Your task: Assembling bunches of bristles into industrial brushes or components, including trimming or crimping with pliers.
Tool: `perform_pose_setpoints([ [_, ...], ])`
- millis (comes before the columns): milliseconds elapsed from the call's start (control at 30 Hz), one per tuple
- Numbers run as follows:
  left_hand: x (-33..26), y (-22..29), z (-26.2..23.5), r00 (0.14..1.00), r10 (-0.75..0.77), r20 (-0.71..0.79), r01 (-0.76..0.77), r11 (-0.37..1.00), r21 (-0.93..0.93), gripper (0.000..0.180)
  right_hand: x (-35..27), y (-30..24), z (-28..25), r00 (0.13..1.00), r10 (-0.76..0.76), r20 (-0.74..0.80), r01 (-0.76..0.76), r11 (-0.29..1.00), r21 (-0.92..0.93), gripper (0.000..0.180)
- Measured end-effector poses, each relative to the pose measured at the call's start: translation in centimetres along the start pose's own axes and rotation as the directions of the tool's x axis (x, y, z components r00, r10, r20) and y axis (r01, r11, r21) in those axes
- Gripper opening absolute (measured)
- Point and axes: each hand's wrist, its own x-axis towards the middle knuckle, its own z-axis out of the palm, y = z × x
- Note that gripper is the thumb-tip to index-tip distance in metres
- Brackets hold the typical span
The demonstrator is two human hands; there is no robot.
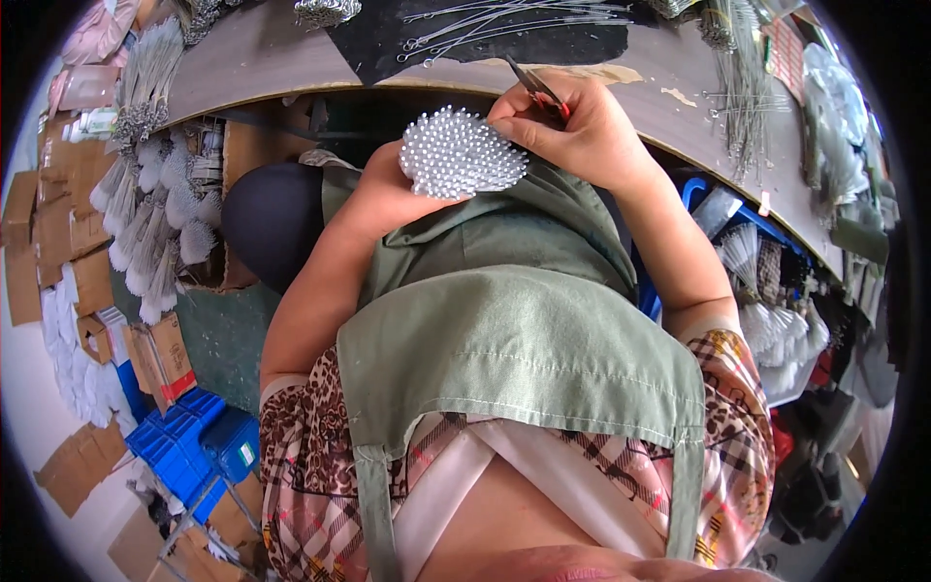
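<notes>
My left hand [384,178] is closed round a thick bundle of thin rods [456,157] with small white tips, held tip ends up over my lap. The rods' lower part is hidden behind the tips and my hand. Beside it, my right hand [582,126] is closed on a small pair of scissors [549,101] with red handles and a dark blade pointing toward the table. Its thumb and forefinger meet at the right edge of the bundle; whether they pinch one rod is too small to tell.
Loose looped wires [514,24] lie on a black mat [388,44] on the curved table [262,63] ahead. Bundles of wire brushes [160,204] stand at the left, with more white-bristled bundles [781,335] under the table at right. Blue crates [184,436] and cardboard boxes [160,359] sit lower left.
</notes>
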Motion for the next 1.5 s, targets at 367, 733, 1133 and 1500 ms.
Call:
perform_pose_setpoints([
  [367,0.4,-1.9,0.4,0.975,0.193,-0.111,-0.177,0.974,0.14,0.044,0.7,-1.1,-0.1,0.958,-0.272,0.09,0.281,0.835,-0.474,0.014],
  [733,0.8,-0.5,0.5,0.983,0.097,-0.157,-0.05,0.959,0.278,0.044,1.3,1.3,1.4,0.955,-0.296,0.032,0.246,0.722,-0.647,0.014],
  [1133,2.6,-0.4,0.3,0.973,0.184,-0.141,-0.152,0.966,0.208,0.04,1.4,-0.1,0.2,0.871,-0.491,-0.017,0.347,0.641,-0.685,0.023],
  [1500,2.4,-0.6,1.2,0.977,0.105,0.187,-0.086,0.99,-0.109,0.034,-0.3,-2.3,-1.0,0.929,-0.342,0.144,0.341,0.637,-0.691,0.022],
])
